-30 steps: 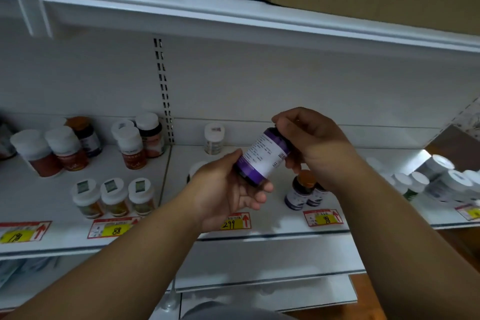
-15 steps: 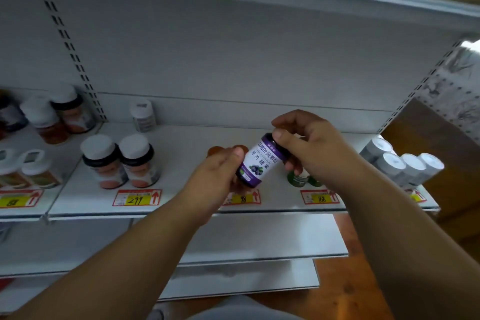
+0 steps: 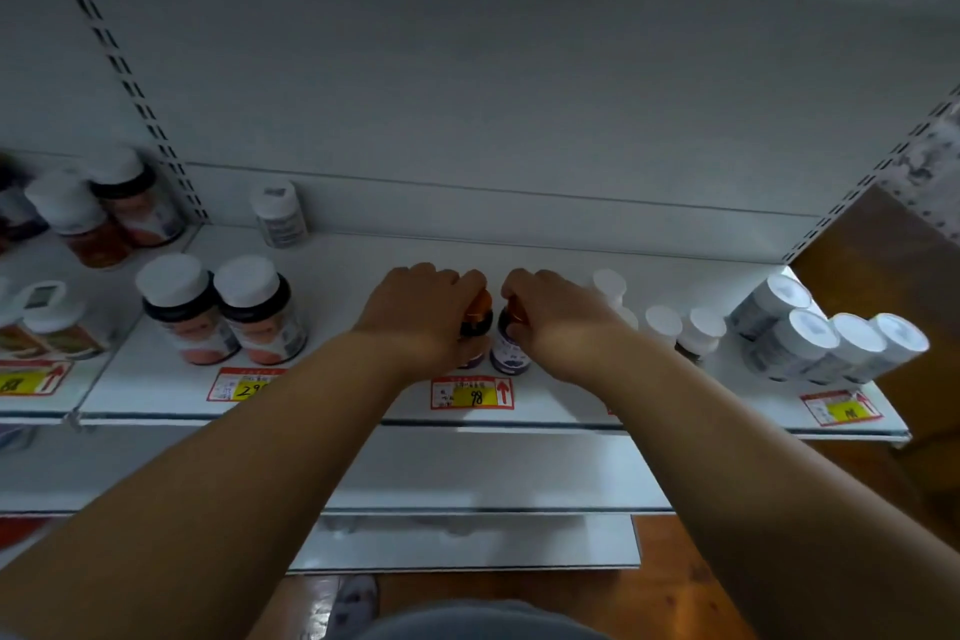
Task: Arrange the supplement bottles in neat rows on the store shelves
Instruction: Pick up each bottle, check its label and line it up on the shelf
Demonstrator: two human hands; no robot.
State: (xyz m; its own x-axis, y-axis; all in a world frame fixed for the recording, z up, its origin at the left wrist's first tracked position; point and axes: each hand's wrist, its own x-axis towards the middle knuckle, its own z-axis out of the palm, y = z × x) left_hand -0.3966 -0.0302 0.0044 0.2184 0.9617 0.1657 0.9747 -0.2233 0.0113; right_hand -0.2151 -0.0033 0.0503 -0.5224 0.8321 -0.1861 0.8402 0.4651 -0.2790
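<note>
Head view: your left hand [image 3: 423, 314] hides most of the orange-capped bottle [image 3: 479, 312] it grasps; your right hand [image 3: 553, 314] grasps its twin [image 3: 510, 346], dark, purple-labelled, print blurred. Both stand upright on the shelf [image 3: 363, 379] behind the "98" price tag [image 3: 471, 393].

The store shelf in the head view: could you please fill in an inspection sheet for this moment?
Surface: white shelf, bare at the back, price tags along its front edge.
Job's things: two orange-capped bottles, the left bottle and the right bottle, upright side by side above the 98 tag.
Clutter: two white-capped jars at left; a lone white bottle at the back; white-capped bottles at right, leaning.
Grippers: left hand grips the left bottle; right hand grips the right bottle.
Cables: nothing seen.
Surroundings: slotted upright, wooden floor below.
</note>
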